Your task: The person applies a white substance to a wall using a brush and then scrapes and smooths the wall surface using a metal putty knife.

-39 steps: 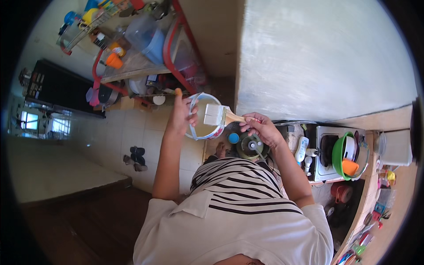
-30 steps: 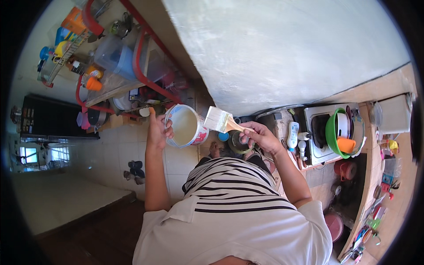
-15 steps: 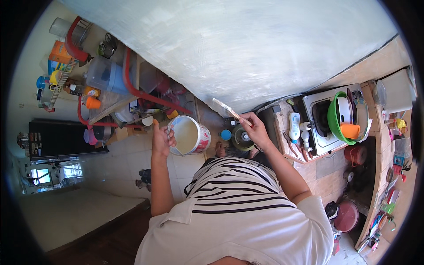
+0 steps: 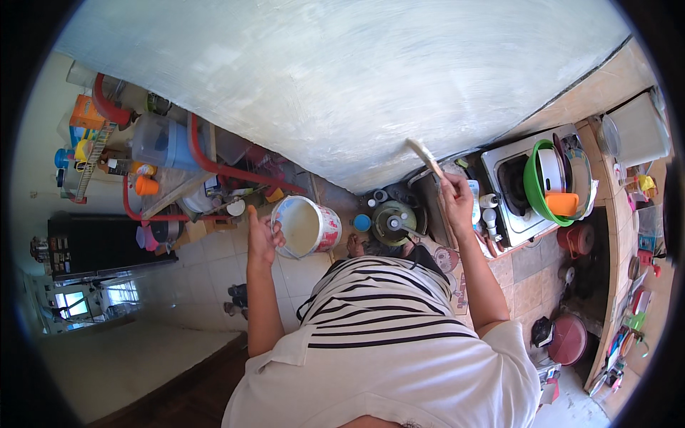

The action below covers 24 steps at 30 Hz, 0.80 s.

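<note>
My left hand grips the wire handle of a white paint bucket with red markings on its side. The bucket hangs tilted, and pale creamy paint shows inside it. In my right hand is a paintbrush, held by its handle. Its bristle end meets the pale, streaky painted wall or is very close to it. Part of the brush handle is hidden by my fingers.
Below the wall stands a gas cylinder beside a blue cup. On the right, a green basin of dishes sits on a stove near several bottles. A red-framed rack with containers stands left.
My right hand and the paintbrush have moved right and slightly up along the wall. My left hand and the bucket have stayed nearly in place, while the view has shifted a little.
</note>
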### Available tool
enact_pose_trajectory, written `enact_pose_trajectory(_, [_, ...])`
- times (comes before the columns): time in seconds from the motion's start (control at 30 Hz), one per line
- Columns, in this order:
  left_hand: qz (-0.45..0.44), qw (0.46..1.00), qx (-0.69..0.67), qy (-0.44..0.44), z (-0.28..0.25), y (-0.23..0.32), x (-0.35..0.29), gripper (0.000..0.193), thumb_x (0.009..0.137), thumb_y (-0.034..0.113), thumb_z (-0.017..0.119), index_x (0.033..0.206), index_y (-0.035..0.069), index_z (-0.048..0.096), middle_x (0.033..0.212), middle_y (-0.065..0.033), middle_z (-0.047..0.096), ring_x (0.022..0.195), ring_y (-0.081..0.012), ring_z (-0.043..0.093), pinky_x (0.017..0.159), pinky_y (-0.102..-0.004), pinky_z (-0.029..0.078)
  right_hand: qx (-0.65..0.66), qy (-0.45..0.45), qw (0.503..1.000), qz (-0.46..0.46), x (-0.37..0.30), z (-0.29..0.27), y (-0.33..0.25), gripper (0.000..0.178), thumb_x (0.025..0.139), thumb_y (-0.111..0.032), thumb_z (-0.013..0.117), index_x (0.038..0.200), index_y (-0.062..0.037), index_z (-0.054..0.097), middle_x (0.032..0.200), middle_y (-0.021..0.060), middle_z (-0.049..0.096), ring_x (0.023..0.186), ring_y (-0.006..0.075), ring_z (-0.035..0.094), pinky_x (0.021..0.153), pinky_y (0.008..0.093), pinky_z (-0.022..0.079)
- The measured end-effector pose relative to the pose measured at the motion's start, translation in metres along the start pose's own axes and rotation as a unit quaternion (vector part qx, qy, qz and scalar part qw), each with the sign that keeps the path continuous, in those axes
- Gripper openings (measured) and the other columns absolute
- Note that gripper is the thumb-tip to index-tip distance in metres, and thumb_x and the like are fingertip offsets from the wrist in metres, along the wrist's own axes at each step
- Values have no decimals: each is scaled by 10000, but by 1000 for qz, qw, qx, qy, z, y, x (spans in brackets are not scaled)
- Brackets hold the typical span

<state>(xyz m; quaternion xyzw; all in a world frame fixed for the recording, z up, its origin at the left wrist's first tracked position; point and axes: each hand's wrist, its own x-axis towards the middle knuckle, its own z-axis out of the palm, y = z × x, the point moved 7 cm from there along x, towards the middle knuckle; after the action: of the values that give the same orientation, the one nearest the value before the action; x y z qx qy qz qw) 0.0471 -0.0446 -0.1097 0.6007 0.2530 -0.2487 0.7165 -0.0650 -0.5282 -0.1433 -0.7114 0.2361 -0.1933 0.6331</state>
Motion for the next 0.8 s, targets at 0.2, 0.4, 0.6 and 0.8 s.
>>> enact_pose_trajectory(0.2, [-12,1000,22,10,3,-7,7,861,905,854,320,1047,37,551,656,17,427,443,-132,366,453,-313,334,6,-88,994,-59,-30,34,-22,205,986,-150,675,1146,-22,660,976,62,646,907,128,606,803,264,496])
enact_pose_trajectory(0.4, [-20,999,34,2,9,-5,16,848,913,843,327,1070,37,540,652,13,427,444,-136,369,457,-315,337,-13,-155,985,-80,-20,101,-41,163,943,-115,689,1073,-17,685,969,133,626,889,261,638,786,333,508])
enact_pose_trajectory(0.6, [-20,999,45,-2,12,-11,19,881,902,850,344,1092,15,548,660,15,433,442,-129,373,459,-305,335,-19,-24,999,-43,9,22,-19,170,969,-160,690,1090,-40,681,1008,88,660,866,173,621,744,292,507])
enact_pose_trajectory(0.8, [-33,999,43,-8,10,-21,22,889,880,865,375,1074,19,569,661,20,435,441,-121,391,462,-299,339,-43,81,996,-1,16,-75,7,193,979,-147,683,1127,-25,662,991,82,661,892,129,596,754,255,486])
